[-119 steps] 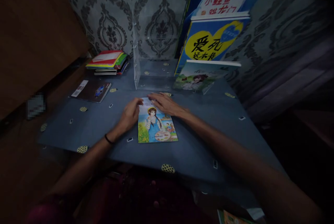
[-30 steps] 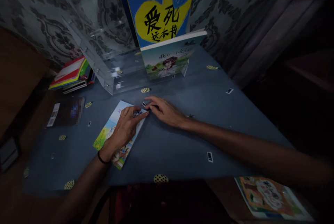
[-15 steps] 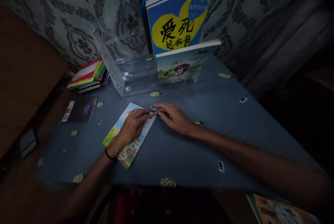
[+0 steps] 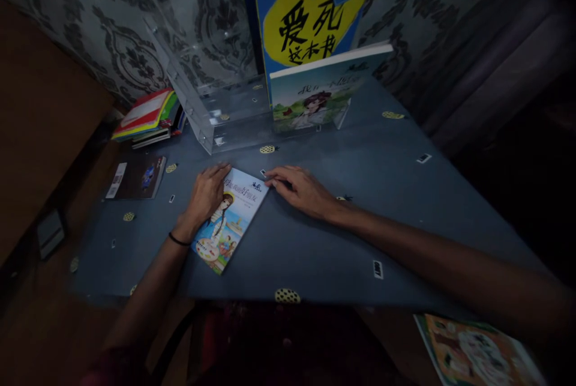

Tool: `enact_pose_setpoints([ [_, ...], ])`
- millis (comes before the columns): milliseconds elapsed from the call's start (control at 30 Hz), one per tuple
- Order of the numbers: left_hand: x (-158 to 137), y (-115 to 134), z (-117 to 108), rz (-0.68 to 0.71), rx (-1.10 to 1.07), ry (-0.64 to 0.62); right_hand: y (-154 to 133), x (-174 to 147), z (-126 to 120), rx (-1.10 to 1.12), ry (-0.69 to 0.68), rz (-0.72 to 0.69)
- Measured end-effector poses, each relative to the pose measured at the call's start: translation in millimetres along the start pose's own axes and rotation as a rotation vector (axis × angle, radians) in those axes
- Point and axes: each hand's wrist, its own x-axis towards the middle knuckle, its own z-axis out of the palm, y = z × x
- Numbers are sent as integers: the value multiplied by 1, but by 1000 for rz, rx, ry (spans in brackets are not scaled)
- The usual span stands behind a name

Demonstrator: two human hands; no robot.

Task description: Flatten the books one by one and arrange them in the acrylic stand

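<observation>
A thin paperback book (image 4: 238, 206) lies on the table, its illustrated cover showing a figure with long dark hair and a paint palette. My left hand (image 4: 207, 194), with a black band at the wrist, lies flat over the book's left side, fingers stretched toward the upper left corner. At the upper right corner is my right hand (image 4: 299, 191), its thumb and index finger close together on the book's corner. Behind them, a clear acrylic stand (image 4: 198, 119) holds a green illustrated book (image 4: 310, 107) and a larger blue-and-yellow book (image 4: 297, 14).
A stack of colourful books (image 4: 148, 116) sits at the back left of the patterned blue table (image 4: 360, 164). In front of it lies a dark book (image 4: 139, 179). An orange-covered book (image 4: 477, 350) is below the table's front edge at right. Patterned curtain hangs behind.
My left hand has slid from the book's upper right corner to its left side, uncovering the cover picture. My right hand stays by the corner. The view has tilted down slightly.
</observation>
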Motion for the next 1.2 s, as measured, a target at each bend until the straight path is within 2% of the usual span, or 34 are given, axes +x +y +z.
enact_pose_setpoints([
  [100, -10, 10, -3, 63, 17, -77, -1, 0, 0, 10, -3, -4],
  [300, -40, 35, -20, 285, -41, -267, -3, 0, -1, -22, 6, -9],
  [467, -68, 29, -39, 345, -86, -370, -1, -1, 2, -35, 18, -14],
  [633, -106, 20, -58, 365, -161, -359, -2, -3, 2, -66, 13, -26],
  [833, -145, 22, -75, 288, -193, -383, 0, -4, 5, -101, 30, -17],
  [1067, -156, 27, -71, 338, -172, -275, -3, -6, 6, -103, 27, 7],
  [1200, -157, 29, -73, 339, -155, -247, -5, -7, 4, -174, 16, -63],
])
